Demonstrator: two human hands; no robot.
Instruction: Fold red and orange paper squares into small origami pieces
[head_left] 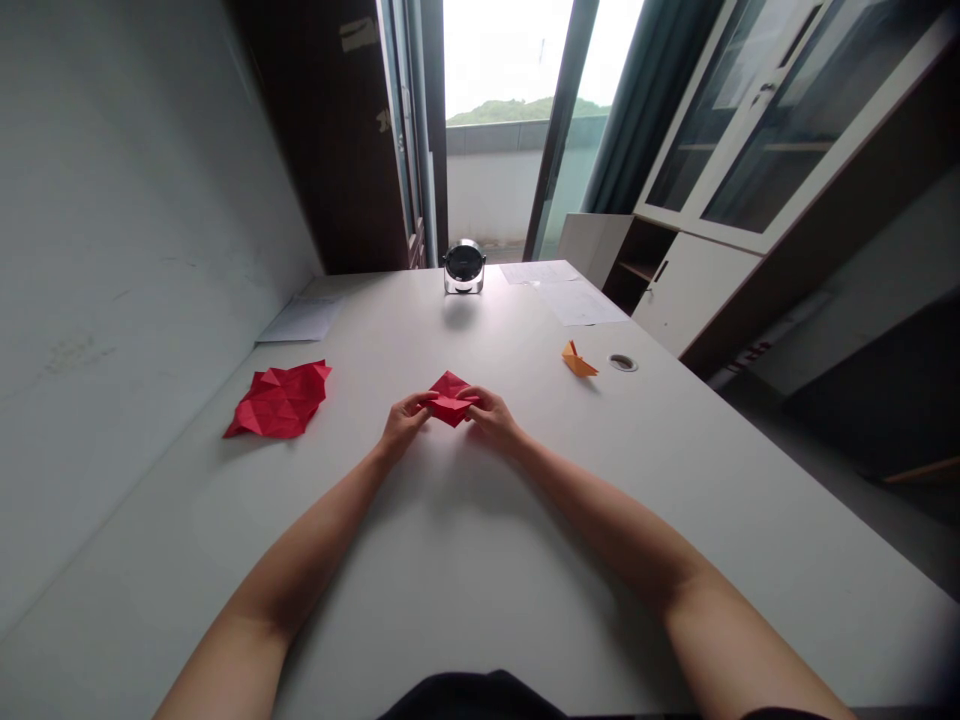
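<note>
Between my hands is a folded piece of red origami paper [450,403], roughly diamond-shaped with points toward and away from me. My left hand [407,418] pinches its left corner between thumb and fingers. On the other side, my right hand [491,410] grips the right corner, its fingers lying partly over the paper. Creases run across the middle of the piece. Off to the left lies a larger red sheet [281,400], crumpled and marked with fold lines. An orange folded paper figure [577,360] stands to the right, apart from both hands.
The white table [465,570] meets a wall along its left. A round black device on a silver stand [464,265] stands at the far end. Papers [577,300] lie at the back right, another sheet [301,319] at the back left. A cable hole [622,363] sits near the right edge.
</note>
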